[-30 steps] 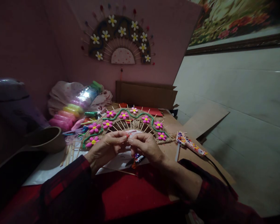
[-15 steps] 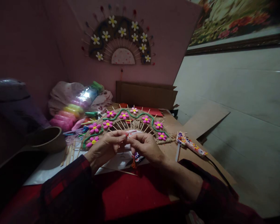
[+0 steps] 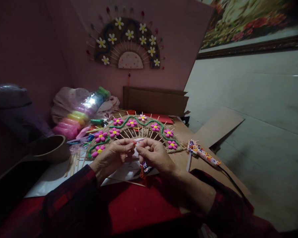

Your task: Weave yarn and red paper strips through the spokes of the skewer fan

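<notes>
My left hand [image 3: 116,152] is closed in a pinch, with a tiny red piece [image 3: 134,142] showing at its fingertips; its kind is too small to tell. Close beside it, my right hand [image 3: 155,154] is also pinched, and what its fingers hold is hidden. Below the right fingers is an orange tassel [image 3: 142,172], beside a dark patterned item partly covered by the hand. Just behind both hands lies a half-round fan [image 3: 149,125] wrapped in twine, with thin sticks, pink clay flowers and a wavy green cord.
A flower-patterned glue gun [image 3: 203,154] with a cable lies on the right. To the left are a cardboard ring [image 3: 52,150], loose sticks [image 3: 73,163] and bagged coloured clay [image 3: 76,115]. Cardboard [image 3: 155,100] stands behind; a similar fan [image 3: 129,36] hangs on the wall.
My right fingertips have drawn slightly apart from the left ones, opening a small gap. The left hand still pinches the red piece; other things stay put.
</notes>
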Demonstrator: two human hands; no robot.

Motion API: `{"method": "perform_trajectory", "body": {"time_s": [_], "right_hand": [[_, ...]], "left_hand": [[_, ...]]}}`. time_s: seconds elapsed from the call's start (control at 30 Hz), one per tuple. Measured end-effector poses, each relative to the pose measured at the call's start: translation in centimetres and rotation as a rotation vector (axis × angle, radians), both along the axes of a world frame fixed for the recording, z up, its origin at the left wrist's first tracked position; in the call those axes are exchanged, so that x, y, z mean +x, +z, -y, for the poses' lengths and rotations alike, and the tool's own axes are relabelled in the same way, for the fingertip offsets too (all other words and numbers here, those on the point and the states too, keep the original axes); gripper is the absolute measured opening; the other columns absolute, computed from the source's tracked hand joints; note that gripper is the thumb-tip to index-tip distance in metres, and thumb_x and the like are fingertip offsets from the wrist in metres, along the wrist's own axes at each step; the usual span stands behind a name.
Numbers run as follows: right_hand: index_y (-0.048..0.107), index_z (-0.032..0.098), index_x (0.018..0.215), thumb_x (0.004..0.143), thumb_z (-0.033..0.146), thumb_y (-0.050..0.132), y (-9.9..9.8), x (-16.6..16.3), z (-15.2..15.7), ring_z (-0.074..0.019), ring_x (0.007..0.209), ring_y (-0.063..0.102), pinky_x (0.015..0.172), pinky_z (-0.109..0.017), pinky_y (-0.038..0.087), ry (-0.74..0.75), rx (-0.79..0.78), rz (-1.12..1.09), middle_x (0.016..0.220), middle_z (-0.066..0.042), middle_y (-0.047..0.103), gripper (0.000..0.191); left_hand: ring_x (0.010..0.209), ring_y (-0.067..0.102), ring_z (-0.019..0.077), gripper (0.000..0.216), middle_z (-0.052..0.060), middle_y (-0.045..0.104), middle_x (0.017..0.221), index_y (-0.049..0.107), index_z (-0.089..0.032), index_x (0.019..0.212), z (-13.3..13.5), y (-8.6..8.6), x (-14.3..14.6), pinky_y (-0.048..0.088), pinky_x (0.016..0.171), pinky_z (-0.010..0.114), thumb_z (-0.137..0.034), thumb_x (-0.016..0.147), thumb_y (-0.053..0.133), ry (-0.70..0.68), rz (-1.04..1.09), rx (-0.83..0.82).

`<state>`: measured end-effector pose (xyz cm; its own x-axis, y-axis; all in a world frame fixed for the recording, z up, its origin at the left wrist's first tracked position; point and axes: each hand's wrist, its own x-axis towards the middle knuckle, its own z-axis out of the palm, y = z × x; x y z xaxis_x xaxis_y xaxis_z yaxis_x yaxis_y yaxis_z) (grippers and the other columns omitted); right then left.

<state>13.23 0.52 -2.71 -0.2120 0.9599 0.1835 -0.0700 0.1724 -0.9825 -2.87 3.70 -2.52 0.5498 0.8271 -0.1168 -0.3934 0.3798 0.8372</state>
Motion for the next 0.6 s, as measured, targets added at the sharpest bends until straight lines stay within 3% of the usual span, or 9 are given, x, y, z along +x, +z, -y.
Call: {"method": "perform_trajectory", "body": {"time_s": [0.33,0.6], "right_hand": [[0.054,0.016,0.069,0.074,0.038,0.066,-0.02,0.17,0.09,-0.005,0.038,0.046,0.038,-0.016,0.032,0.035,-0.05,-0.038,0.047,0.004,0.057,0.025],[0.054,0.016,0.067,0.073,0.036,0.066,0.26,0.2,0.23,-0.002,0.031,0.033,0.034,-0.016,0.022,0.04,-0.123,-0.069,0.043,0.005,0.056,0.024]], "left_hand": [[0.056,0.053,0.0098,0.009,0.002,0.056,0.063,0.069,-0.008,0.08,-0.1,-0.03,0.03,0.052,0.062,0.026,-0.009,0.072,0.065,-0.027,0.018,-0.005],[0.053,0.049,0.0075,0.008,0.001,0.054,0.061,0.069,-0.007,0.078,-0.01,-0.03,0.1,0.051,0.059,0.023,-0.009,0.071,0.068,-0.028,0.026,-0.015]]}}
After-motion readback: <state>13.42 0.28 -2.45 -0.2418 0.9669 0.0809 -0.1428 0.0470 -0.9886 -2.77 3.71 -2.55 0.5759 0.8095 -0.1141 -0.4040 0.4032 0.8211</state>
